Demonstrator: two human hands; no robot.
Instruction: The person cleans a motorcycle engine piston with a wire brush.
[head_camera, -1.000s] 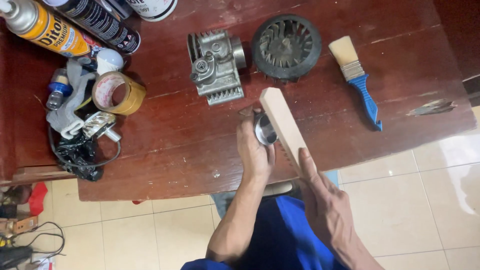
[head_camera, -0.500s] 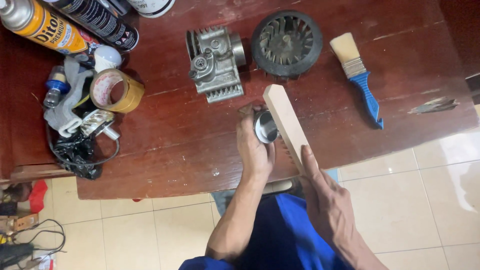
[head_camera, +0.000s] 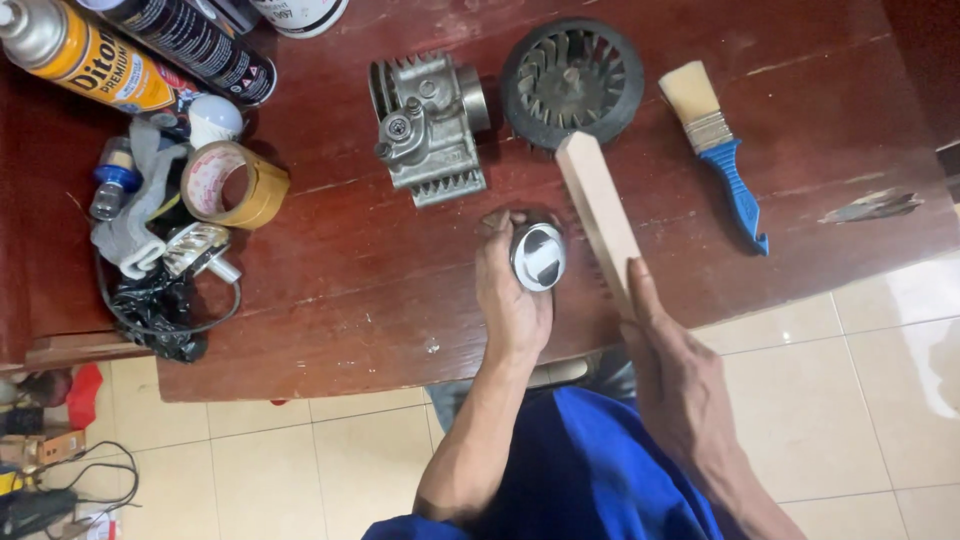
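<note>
Honestly, my left hand (head_camera: 512, 295) hides most of the round metal part (head_camera: 538, 256); only its silvery end face shows, so its length is hard to tell. My fingers are curled shut around it over the counter (head_camera: 330, 300). At three o'clock, my right hand (head_camera: 672, 370) grips a wooden block (head_camera: 598, 205), slanting toward eleven o'clock, its lower end covered.

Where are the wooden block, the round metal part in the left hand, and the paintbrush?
wooden block (head_camera: 598, 205), head view, middle of its face
round metal part (head_camera: 538, 256), head view, top face
paintbrush (head_camera: 737, 185), head view, blue handle
</note>
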